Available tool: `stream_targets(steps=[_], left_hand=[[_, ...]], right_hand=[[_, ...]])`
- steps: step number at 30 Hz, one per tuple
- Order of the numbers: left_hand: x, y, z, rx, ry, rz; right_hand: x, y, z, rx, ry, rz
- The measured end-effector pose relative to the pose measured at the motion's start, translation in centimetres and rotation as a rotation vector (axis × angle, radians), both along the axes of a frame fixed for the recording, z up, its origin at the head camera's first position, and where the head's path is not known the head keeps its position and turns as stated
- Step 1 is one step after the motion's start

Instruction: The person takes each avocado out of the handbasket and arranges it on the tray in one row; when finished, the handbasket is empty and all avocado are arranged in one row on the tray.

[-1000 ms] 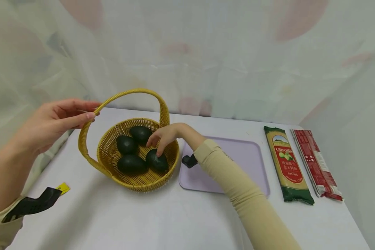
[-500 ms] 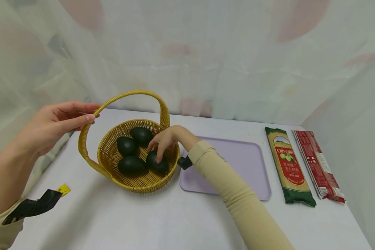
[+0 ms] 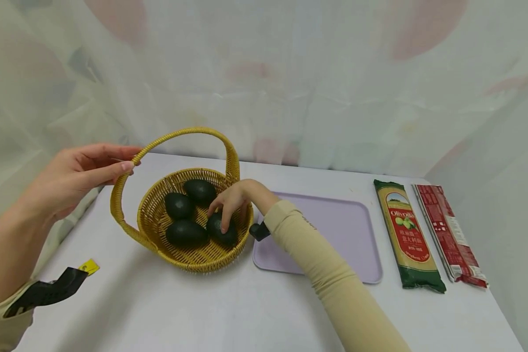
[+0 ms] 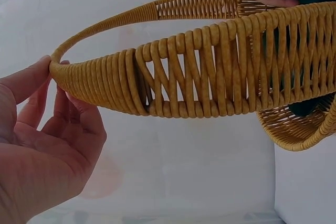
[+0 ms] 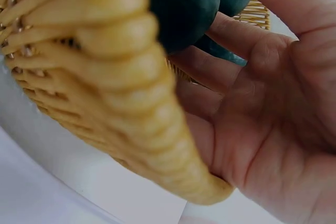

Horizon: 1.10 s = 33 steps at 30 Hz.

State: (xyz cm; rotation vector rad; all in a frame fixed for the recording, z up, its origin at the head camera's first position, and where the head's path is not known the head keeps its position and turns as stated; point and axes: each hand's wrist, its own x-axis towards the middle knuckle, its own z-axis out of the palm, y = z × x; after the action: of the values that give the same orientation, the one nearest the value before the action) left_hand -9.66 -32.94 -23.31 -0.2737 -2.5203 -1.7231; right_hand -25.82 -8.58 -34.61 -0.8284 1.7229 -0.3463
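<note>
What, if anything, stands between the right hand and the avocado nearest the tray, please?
Nothing visible does: the right hand is inside the basket, its fingers touching that avocado.

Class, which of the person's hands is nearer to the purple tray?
Right: the right hand holds an avocado in the basket, just left of the purple tray; the left hand pinches the handle, on the basket's far side from the tray.

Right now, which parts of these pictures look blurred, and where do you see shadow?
Head view: a soft shadow on the table, front-left of the basket; right wrist view: the near rim blurred; left wrist view: the wrapped handle fairly sharp.
</note>
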Motion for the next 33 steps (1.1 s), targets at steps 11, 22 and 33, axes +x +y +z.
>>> stream_targets(steps=[11, 22, 33], left_hand=[[0.1, 0.3, 0.2, -0.048, -0.036, 0.057], [0.1, 0.3, 0.2, -0.079, -0.030, 0.053], [0.1, 0.2, -0.1, 0.051, -0.031, 0.018]], right_hand=[[0.4, 0.8, -0.6, -0.101, 0.032, 0.043], [0.3, 1.4, -1.6, -0.266, 0.049, 0.068], [0.6, 3.2, -1.4, -0.447, -0.096, -0.150]])
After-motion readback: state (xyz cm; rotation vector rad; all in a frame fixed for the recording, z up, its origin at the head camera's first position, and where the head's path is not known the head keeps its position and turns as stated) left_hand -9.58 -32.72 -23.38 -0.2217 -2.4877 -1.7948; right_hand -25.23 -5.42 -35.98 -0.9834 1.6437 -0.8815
